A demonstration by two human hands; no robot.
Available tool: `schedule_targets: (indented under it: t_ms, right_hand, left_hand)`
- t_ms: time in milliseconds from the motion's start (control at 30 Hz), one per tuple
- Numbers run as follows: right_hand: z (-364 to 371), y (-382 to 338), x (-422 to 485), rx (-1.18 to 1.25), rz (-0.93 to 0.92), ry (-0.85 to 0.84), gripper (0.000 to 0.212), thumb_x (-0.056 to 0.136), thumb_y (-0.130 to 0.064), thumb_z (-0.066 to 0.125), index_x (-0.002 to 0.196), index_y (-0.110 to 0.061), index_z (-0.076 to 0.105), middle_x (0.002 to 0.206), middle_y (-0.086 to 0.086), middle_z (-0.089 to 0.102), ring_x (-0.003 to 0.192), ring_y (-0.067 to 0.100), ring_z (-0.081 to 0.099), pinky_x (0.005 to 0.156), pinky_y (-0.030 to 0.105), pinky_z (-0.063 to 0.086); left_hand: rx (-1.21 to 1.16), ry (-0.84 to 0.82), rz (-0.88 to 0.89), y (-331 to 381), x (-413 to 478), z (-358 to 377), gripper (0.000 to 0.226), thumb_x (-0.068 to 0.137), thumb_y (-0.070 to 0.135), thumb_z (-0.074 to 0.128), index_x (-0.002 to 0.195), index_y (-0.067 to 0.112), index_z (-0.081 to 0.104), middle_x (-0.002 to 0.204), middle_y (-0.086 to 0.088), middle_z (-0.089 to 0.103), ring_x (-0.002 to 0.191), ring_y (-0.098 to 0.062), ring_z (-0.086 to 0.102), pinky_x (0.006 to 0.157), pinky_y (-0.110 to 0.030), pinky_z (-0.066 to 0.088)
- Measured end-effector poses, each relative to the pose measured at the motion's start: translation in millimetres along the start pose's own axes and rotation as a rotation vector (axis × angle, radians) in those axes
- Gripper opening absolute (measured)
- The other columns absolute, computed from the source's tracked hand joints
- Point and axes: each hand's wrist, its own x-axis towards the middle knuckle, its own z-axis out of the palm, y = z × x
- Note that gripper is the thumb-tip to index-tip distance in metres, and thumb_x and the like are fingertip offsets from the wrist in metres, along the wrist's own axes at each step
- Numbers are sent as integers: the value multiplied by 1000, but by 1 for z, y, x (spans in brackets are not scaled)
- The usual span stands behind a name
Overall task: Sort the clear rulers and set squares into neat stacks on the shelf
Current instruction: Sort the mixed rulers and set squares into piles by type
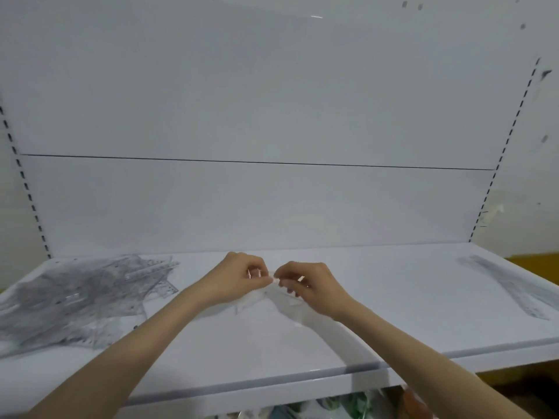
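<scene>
My left hand (242, 275) and my right hand (305, 284) meet over the middle of the white shelf (393, 297). Both pinch the top of a clear set square (263, 297) that is hard to make out against the shelf. A loose heap of clear rulers and set squares (78, 297) spreads over the shelf's left part. At the far right lies a narrow stack of clear rulers (508, 285), angled toward the front edge.
The shelf's white back panel (257, 201) rises behind my hands, with slotted uprights (30, 195) at both sides. The shelf's front lip (272, 385) runs below my forearms. Green and white items (348, 409) show under the shelf.
</scene>
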Motion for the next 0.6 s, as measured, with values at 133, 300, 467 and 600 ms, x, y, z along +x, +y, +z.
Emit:
schedule_targets:
  t_ms: [133, 300, 467, 600]
  right_hand:
    - [-1, 9, 9, -9, 264, 67, 28, 93, -2, 47, 107, -11, 70, 82, -3, 65, 64, -1, 54, 64, 10, 42]
    - [11, 30, 18, -263, 396, -22, 29, 91, -13, 46, 106, -13, 71, 103, 3, 70, 90, 18, 60, 76, 26, 45]
    - [21, 38, 20, -468, 425, 4, 29, 82, -30, 59, 107, -19, 69, 110, 2, 60, 107, 22, 53, 86, 32, 44]
    - [9, 48, 25, -517, 338, 64, 37, 84, -28, 63, 121, -22, 60, 124, -1, 56, 118, 20, 47, 91, 31, 40]
  left_hand:
    - [298, -4, -56, -17, -17, -13, 7, 88, 33, 57, 82, 31, 60, 78, 14, 60, 63, 1, 50, 68, -27, 46]
    - [649, -18, -81, -43, -44, -33, 17, 93, 29, 44, 101, 24, 58, 97, 8, 61, 93, -13, 56, 74, -29, 44]
    - [869, -35, -112, -58, -62, -51, 20, 94, 26, 39, 103, 19, 55, 107, 4, 57, 100, -19, 55, 68, -28, 34]
    - [899, -56, -112, -56, -64, -55, 22, 94, 25, 39, 105, 17, 56, 113, 1, 59, 102, -22, 57, 77, -34, 47]
